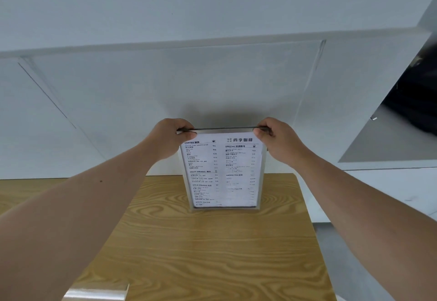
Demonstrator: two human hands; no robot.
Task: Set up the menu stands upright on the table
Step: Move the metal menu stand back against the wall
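Presently gripping an acrylic menu stand by its two top corners: left hand pinched on the upper left corner, right hand pinched on the upper right, thumbs on the near face and fingers curled over the top edge behind. Standing upright with its bottom edge on the wooden table, near the far edge and close to the white wall, printed café menu sheet facing the wearer. Held at the corners probably to keep the print unsmudged and to give even control of tilt from both sides. Kept vertical, or very nearly so; whether the base sits fully flat cannot be told from this angle, the foot being hidden behind the front panel. Placed toward the back of the table most likely so as to leave the nearer surface free. Judged as the settling step: stand down and being steadied, both grips not yet let go. Next likely calling for a gentle, simultaneous release, since an uneven one could tip the light panel. Visible too at the bottom edge, part of a second clear acrylic piece lying on the table, perhaps another stand awaiting its turn.
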